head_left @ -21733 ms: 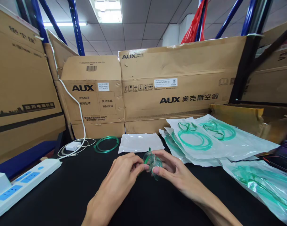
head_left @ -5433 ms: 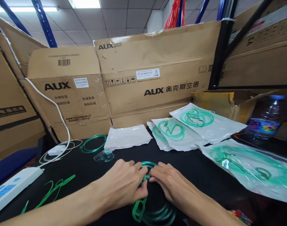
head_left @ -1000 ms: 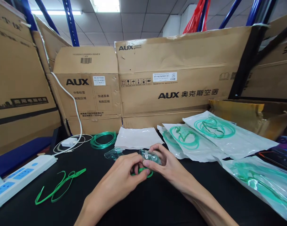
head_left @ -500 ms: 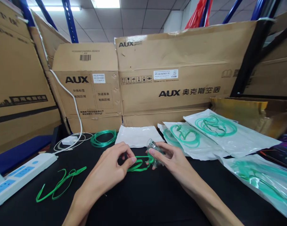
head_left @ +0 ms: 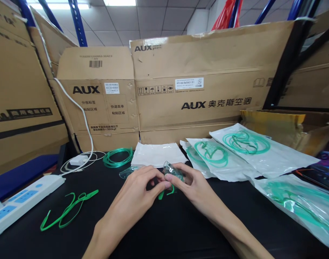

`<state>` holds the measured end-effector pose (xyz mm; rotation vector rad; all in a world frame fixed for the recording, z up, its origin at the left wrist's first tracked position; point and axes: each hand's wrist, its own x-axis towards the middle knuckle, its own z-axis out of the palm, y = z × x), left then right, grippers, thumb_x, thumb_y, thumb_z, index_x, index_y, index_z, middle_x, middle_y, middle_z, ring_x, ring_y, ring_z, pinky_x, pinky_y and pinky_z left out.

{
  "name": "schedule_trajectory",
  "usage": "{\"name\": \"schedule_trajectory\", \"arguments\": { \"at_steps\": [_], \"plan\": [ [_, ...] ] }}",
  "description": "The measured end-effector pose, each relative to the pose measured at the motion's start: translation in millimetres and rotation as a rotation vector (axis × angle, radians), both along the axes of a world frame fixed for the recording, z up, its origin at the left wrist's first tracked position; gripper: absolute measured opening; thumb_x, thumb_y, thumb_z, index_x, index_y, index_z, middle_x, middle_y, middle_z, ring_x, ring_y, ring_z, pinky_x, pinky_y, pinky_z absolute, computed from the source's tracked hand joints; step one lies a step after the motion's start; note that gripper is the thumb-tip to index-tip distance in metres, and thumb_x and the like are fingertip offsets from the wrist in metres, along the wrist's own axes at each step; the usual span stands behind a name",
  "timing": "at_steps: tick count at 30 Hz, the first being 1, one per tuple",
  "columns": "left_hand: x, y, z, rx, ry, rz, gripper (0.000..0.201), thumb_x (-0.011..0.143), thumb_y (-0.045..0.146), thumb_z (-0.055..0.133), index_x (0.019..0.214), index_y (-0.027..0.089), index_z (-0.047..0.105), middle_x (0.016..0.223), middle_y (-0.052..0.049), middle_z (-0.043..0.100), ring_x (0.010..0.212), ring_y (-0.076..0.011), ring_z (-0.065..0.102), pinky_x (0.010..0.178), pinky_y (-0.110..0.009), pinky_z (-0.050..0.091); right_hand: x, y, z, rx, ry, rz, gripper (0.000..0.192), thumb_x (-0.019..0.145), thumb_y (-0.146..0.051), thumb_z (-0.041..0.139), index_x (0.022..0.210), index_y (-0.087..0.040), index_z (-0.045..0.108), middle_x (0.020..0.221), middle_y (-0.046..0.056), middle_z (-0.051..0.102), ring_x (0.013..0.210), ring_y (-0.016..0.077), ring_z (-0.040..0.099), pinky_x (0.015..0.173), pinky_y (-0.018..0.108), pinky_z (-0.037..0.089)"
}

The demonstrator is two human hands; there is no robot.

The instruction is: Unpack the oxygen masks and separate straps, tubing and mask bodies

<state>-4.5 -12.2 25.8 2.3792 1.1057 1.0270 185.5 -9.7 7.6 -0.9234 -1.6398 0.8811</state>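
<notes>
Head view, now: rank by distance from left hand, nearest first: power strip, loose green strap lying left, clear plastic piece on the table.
From the left hand:
1. Clear plastic piece: just beyond the hand, partly hidden by it.
2. Loose green strap: off to the left.
3. Power strip: far left, past the strap.
</notes>
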Motion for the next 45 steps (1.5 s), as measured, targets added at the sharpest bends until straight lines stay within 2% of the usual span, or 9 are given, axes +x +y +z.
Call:
{"name": "schedule_trajectory", "arguments": {
  "at_steps": [8, 13, 16, 21, 25, 30, 35, 41, 45],
  "plan": [
    [3, -2, -1.2, 0.053, 0.032, -0.016, 0.016, 0.098, 0.022, 0.061, 0.082, 0.023, 0.063, 0.086, 0.005, 0.065, 0.086, -0.0153, 0.058, 0.082, -0.028, 0.040, 2, -3, 7.2, -0.044, 0.053, -0.015, 0.025, 0.088, -0.042, 0.070, 0.100, -0.020, 0.069, 0.092, 0.001, 0.067, 0.077, 0.0148, 0.064, 0.072, 0.026, 0.055],
    [-14, 3, 6.7, 0.011, 0.057, 0.118, 0.021, 0.097, 0.027, 0.060, 0.076, 0.022, 0.060, 0.079, 0.004, 0.062, 0.075, -0.0160, 0.056, 0.072, -0.028, 0.041, 17, -1, 16.4, -0.097, 0.186, -0.067, 0.031, 0.086, -0.047, 0.071, 0.095, -0.018, 0.068, 0.098, 0.006, 0.067, 0.077, 0.0198, 0.070, 0.068, 0.034, 0.062],
    [-20, 7, 6.1, -0.012, 0.046, 0.149, 0.020, 0.099, 0.031, 0.056, 0.082, 0.024, 0.064, 0.087, 0.003, 0.066, 0.079, -0.0168, 0.058, 0.072, -0.028, 0.043, 22, -1, 17.5, -0.151, 0.269, -0.138, 0.035, 0.086, -0.051, 0.071, 0.097, -0.017, 0.067, 0.108, 0.009, 0.066, 0.079, 0.0212, 0.070, 0.064, 0.035, 0.064],
    [-3, 6, -4.0, 0.067, -0.004, 0.090, 0.016, 0.100, 0.035, 0.058, 0.110, 0.030, 0.069, 0.113, 0.002, 0.067, 0.106, -0.0191, 0.060, 0.094, -0.032, 0.043, 12, -5, 13.3, -0.099, 0.103, -0.047, 0.031, 0.088, -0.047, 0.070, 0.105, -0.022, 0.071, 0.104, 0.006, 0.065, 0.099, 0.0228, 0.064, 0.079, 0.035, 0.061],
    [11, 2, -10.2, 0.075, 0.014, 0.123, 0.013, 0.100, 0.029, 0.058, 0.096, 0.024, 0.069, 0.099, 0.000, 0.069, 0.092, -0.0202, 0.062, 0.083, -0.032, 0.044, 5, -7, 10.7, 0.040, -0.036, 0.000, 0.026, 0.091, -0.042, 0.066, 0.108, -0.023, 0.073, 0.106, 0.005, 0.062, 0.103, 0.0200, 0.059, 0.088, 0.031, 0.053],
    [8, 1, -9.9, 0.097, 0.085, 0.144, 0.022, 0.102, 0.028, 0.053, 0.085, 0.022, 0.065, 0.089, -0.001, 0.067, 0.085, -0.0207, 0.060, 0.077, -0.032, 0.042, 8, -10, 13.1, 0.015, -0.076, 0.050, 0.030, 0.091, -0.039, 0.066, 0.116, -0.024, 0.070, 0.110, 0.005, 0.061, 0.106, 0.0208, 0.059, 0.091, 0.031, 0.052],
    [9, 1, -9.9, 0.099, 0.144, 0.156, 0.023, 0.102, 0.026, 0.053, 0.087, 0.023, 0.069, 0.090, -0.001, 0.068, 0.090, -0.0224, 0.060, 0.082, -0.035, 0.041, 15, -10, 18.6, 0.012, -0.166, -0.027, 0.025, 0.090, -0.044, 0.066, 0.095, -0.020, 0.070, 0.098, 0.004, 0.062, 0.092, 0.0207, 0.060, 0.080, 0.030, 0.052],
    [7, 2, -7.5, 0.078, 0.132, 0.158, 0.025, 0.099, 0.025, 0.055, 0.080, 0.022, 0.070, 0.086, 0.000, 0.070, 0.087, -0.0216, 0.060, 0.081, -0.035, 0.041, 26, -7, 25.3, -0.045, -0.200, -0.158, 0.039, 0.085, -0.058, 0.067, 0.080, -0.019, 0.066, 0.074, -0.001, 0.057, 0.064, 0.0154, 0.054, 0.058, 0.026, 0.046],
    [4, 2, -5.7, 0.029, 0.127, 0.175, 0.026, 0.098, 0.025, 0.057, 0.076, 0.023, 0.071, 0.083, 0.000, 0.070, 0.085, -0.0218, 0.061, 0.080, -0.035, 0.042, 35, -6, 29.3, -0.063, -0.130, -0.151, 0.039, 0.085, -0.057, 0.066, 0.083, -0.018, 0.067, 0.080, 0.002, 0.063, 0.067, 0.0181, 0.062, 0.063, 0.030, 0.053]
  ]
}}
